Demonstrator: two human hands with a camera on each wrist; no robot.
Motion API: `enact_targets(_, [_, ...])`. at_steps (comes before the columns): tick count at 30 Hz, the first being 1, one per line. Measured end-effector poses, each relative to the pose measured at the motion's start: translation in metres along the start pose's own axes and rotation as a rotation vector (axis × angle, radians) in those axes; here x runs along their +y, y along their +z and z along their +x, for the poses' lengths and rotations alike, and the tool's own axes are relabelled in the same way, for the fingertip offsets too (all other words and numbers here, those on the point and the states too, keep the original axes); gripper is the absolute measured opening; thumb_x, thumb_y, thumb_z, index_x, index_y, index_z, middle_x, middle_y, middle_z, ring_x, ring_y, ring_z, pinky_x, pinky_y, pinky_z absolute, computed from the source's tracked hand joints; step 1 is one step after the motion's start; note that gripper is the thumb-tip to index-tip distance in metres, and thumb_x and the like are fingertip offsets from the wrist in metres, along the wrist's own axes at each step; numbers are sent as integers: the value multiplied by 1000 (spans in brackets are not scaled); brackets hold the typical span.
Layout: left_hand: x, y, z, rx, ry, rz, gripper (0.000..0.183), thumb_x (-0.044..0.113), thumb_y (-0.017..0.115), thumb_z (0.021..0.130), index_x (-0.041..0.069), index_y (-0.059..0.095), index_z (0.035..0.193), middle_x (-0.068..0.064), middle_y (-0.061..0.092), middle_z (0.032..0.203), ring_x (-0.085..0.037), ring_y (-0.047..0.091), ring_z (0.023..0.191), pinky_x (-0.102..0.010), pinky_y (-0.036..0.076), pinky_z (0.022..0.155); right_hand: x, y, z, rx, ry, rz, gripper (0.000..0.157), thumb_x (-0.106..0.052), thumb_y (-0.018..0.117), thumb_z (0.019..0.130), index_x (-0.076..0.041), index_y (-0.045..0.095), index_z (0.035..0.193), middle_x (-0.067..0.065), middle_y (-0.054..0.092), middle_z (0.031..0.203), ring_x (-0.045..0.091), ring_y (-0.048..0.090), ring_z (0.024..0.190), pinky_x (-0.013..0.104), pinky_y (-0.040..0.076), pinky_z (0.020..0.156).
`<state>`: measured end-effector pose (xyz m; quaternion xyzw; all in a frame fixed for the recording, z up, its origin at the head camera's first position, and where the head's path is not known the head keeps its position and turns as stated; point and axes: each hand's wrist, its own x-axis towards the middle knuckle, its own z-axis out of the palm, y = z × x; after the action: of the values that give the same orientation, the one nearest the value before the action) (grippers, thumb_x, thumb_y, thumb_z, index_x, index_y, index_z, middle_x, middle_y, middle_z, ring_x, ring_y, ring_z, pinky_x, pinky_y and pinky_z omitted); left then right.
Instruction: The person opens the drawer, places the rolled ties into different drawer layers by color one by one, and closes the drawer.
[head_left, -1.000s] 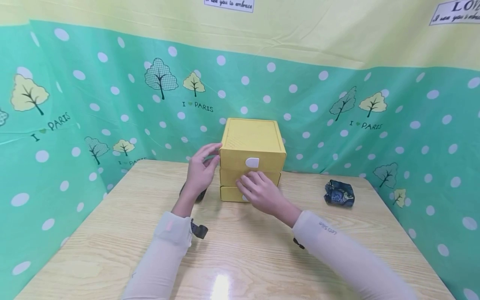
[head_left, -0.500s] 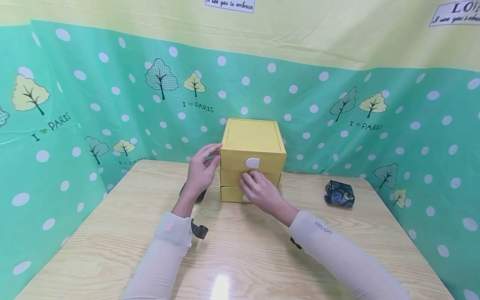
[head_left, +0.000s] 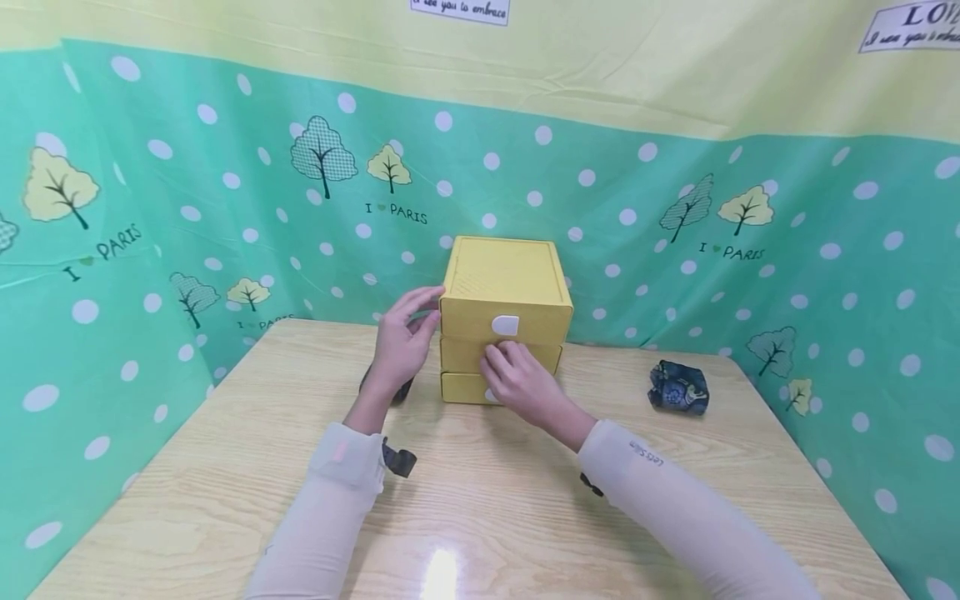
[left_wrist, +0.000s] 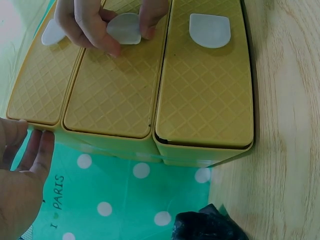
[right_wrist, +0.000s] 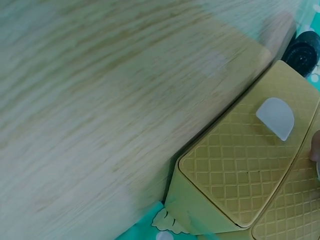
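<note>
A yellow drawer box with three stacked drawers stands on the table, and every drawer front looks closed. My right hand is at the middle drawer. In the left wrist view its thumb and fingers pinch the white handle of that drawer from both sides. The left hand rests against the box's left side near the top drawer, its fingers extended. Only a fingertip of the right hand shows in the right wrist view, beside the bottom drawer's white handle.
A dark blue patterned bundle lies on the wooden table to the right. Behind the left hand is a dark object, partly hidden; its kind is unclear. A green and yellow printed curtain hangs around the table's back and sides.
My right hand has shifted slightly right, and its fingers have drawn together at the middle drawer's handle. The left hand and the box have stayed in place.
</note>
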<state>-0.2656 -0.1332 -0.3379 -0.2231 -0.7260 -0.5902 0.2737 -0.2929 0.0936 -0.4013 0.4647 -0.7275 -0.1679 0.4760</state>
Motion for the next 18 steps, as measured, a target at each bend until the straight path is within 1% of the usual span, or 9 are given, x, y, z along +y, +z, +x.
enact_targets(3, [1,0,0,-1,13,-2,36,-15,58,96,-11,61,132,-24,58,138,-39,61,117,-56,56,99,0,0,0,4,7,6,37,7,34,102,5,70,111,19,64,109,31,59,89,34,55,70])
enact_targets(7, [2,0,0,0,22,-8,36,-15,58,96,-12,61,131,-25,58,137,-40,60,117,-57,55,100,0,-1,1,5,6,-12,36,7,34,103,4,70,109,19,64,109,31,59,89,34,54,68])
enact_targets(14, [0,0,-1,1,-1,6,36,-13,59,97,-9,62,132,-22,59,138,-37,60,118,-50,56,101,0,-4,3,0,-5,-34,35,7,35,102,5,70,109,19,65,108,31,60,88,34,55,68])
enact_targets(18, [-2,0,0,1,2,-2,36,-13,59,97,-9,62,133,-23,58,138,-38,60,119,-54,55,101,0,-5,3,21,-6,-31,38,7,33,103,5,70,106,20,66,107,31,61,87,34,56,67])
